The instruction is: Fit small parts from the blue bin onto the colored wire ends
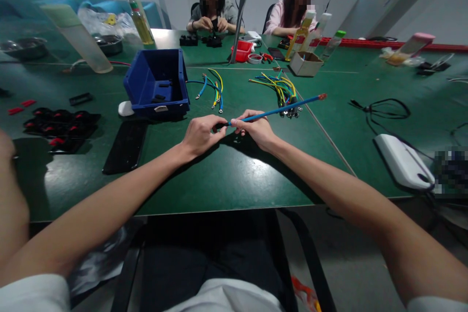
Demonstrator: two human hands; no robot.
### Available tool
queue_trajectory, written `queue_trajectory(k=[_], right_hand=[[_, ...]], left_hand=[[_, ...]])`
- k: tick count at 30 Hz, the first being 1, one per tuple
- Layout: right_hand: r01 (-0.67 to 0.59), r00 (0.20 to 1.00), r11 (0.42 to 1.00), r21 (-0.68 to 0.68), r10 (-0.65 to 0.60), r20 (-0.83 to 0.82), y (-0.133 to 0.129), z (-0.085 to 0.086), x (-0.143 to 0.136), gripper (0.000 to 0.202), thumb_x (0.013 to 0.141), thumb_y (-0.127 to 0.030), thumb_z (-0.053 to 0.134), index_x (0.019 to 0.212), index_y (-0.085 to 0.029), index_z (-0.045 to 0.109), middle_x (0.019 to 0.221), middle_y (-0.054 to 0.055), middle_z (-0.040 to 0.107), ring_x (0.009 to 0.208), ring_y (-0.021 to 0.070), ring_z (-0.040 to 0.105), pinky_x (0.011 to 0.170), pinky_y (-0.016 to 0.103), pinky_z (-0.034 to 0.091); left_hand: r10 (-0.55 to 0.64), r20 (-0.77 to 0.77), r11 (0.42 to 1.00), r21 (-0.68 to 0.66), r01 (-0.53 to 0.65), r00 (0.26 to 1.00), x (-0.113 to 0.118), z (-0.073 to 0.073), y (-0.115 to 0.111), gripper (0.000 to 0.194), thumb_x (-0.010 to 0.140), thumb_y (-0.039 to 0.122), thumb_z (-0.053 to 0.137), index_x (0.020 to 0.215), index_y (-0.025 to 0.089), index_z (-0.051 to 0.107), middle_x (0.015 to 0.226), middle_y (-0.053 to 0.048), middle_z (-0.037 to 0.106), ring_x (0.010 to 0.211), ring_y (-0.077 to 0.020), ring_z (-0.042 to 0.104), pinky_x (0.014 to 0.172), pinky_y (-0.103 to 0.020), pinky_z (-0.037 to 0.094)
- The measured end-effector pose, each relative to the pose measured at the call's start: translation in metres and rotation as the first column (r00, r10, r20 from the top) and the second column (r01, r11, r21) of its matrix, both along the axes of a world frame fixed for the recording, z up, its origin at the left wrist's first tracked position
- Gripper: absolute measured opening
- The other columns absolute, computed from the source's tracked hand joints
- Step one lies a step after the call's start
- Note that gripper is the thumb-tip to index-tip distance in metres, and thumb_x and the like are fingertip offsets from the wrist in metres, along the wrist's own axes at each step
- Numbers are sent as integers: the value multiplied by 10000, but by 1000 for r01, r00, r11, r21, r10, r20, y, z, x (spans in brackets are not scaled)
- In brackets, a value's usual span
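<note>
A blue wire (288,108) slants up to the right over the green table, its far end (322,96) bare copper. My right hand (259,132) is closed around the wire near its lower end, thumb on top. Beside it, my left hand (201,135) pinches a small black piece (220,126) at that lower end; the fingers partly hide it, so I cannot tell how far it sits over the wire. Short blue, green and yellow wires (218,90) with ring terminals lie beyond my hands. A bundle of similar wires (287,90) with black sleeves lies to the right.
A blue bin (133,83) holding black pieces stands left, with a black phone (126,147) before it. Black parts (60,124) lie farther left. A white power bank (404,161) with a cable lies right. Two people (212,14) sit opposite, behind bottles and a metal pole (241,9).
</note>
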State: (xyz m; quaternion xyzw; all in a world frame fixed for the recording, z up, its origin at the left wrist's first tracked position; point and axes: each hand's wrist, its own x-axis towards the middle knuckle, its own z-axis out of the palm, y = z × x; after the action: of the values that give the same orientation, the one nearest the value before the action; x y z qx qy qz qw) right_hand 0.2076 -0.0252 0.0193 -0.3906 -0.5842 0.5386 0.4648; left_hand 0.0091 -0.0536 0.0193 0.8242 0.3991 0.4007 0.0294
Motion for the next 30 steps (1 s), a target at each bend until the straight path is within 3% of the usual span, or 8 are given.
queue_trajectory(k=[5,23,30], right_hand=[[-3,1000,1000,-24,2,-14,0,0,0,415,589,-485,886,699,-176,631,653,26,697,560,128,637,474,218,456],[-4,1000,1000,-5,4,4,-1,-1,1,433,587,-501,880,703,-173,621,622,26,685,530,128,626,439,214,440],[-4,1000,1000,-28,3,-10,-2,1,1,460,590,-533,873,701,-176,604,676,35,709,540,120,626,458,217,453]], left_hand=[[-18,-8,1000,-14,18,1000,0,0,0,193,865,227,596,977,142,729,876,-65,754,715,-155,672,687,-265,506],[-52,117,981,-182,73,992,1,4,1,185,827,273,637,895,138,744,739,-34,731,561,-113,597,562,-229,467],[-52,96,991,-119,64,994,2,5,-1,200,844,270,633,949,141,744,816,-56,752,632,-129,644,615,-235,497]])
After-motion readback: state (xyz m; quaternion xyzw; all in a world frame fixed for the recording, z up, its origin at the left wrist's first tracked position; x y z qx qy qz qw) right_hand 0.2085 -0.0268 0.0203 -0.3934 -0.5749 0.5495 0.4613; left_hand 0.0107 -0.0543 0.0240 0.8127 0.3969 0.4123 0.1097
